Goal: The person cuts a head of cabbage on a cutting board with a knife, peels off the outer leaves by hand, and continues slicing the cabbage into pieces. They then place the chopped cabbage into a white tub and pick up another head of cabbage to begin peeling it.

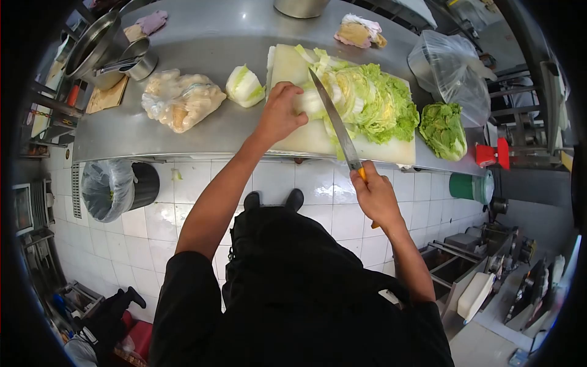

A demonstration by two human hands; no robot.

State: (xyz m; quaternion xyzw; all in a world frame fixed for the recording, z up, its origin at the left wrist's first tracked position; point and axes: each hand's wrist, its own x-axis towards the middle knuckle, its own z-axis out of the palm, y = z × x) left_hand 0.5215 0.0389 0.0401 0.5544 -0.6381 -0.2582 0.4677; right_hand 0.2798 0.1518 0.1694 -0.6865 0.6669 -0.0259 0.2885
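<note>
My right hand is wrapped round the orange handle of a long knife. The blade points up and left across pale green cabbage, cut and spread over a white cutting board. At the left end of the cabbage, my left hand rests against its white stem part with fingers curled. A separate cabbage piece lies on the steel table just left of the board. To the right of the board sits a leafy green head.
On the steel table are a bag of pale food, metal pots, cloths and a plastic-covered container. Lined bins stand below. A person in dark clothes is at lower left.
</note>
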